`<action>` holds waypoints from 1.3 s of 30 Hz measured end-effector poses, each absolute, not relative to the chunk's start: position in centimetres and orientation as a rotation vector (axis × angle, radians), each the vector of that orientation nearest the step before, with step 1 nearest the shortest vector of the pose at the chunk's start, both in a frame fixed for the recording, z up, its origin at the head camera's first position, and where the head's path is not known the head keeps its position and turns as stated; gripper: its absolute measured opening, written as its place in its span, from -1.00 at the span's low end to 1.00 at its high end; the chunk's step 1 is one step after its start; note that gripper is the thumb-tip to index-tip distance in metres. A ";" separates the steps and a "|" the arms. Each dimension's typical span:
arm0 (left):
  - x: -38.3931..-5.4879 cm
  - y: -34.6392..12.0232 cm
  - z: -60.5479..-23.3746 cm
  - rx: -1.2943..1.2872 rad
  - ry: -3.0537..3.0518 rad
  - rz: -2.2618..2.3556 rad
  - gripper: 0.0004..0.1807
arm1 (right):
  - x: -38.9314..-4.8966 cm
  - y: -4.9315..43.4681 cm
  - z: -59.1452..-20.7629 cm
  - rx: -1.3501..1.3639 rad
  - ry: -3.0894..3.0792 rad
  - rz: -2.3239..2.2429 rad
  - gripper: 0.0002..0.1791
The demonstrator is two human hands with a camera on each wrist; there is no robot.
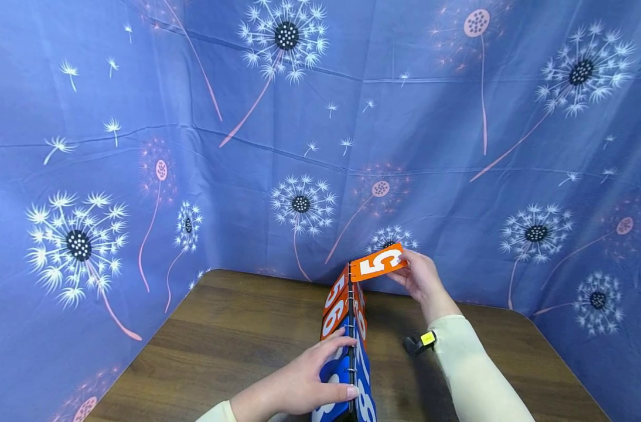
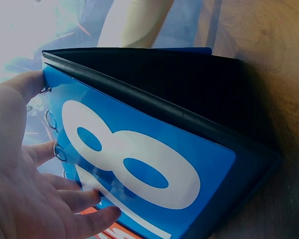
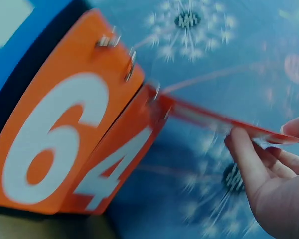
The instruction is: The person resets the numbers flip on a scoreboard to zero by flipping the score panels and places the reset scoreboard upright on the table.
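A tabletop flip scoreboard stands like a tent, with blue and orange number cards hung on metal rings along its top ridge. My right hand pinches the outer end of an orange card with a white 5, lifted off the far right side; edge-on in the right wrist view, it bares an orange 4 card beside a 6 card. Over the ridge lies my left hand, thumb and index finger hooked across the top. Its other fingers rest against the face near a blue 8 card.
The scoreboard stands on a dark brown wooden table with rounded far corners. Behind and around it hangs a blue curtain printed with dandelions. A black wrist device with a yellow label sits at my right cuff.
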State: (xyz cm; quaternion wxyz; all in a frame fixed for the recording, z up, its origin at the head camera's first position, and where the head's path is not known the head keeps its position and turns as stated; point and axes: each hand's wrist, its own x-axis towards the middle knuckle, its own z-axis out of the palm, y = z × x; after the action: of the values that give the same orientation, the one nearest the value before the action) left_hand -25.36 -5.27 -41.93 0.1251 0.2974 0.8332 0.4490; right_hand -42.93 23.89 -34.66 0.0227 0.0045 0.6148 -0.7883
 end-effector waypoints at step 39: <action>-25.3 -5.4 -42.2 0.871 2.419 1.340 -0.32 | -44.2 12.7 -32.6 -1.037 3.001 -0.262 -0.53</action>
State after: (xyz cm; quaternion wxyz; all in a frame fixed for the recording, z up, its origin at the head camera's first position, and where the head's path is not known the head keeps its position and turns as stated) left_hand -25.30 -5.43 -42.15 0.1211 0.2984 0.8282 0.4587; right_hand -44.19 12.66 -32.64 -0.0223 -0.3254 0.9417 -0.0823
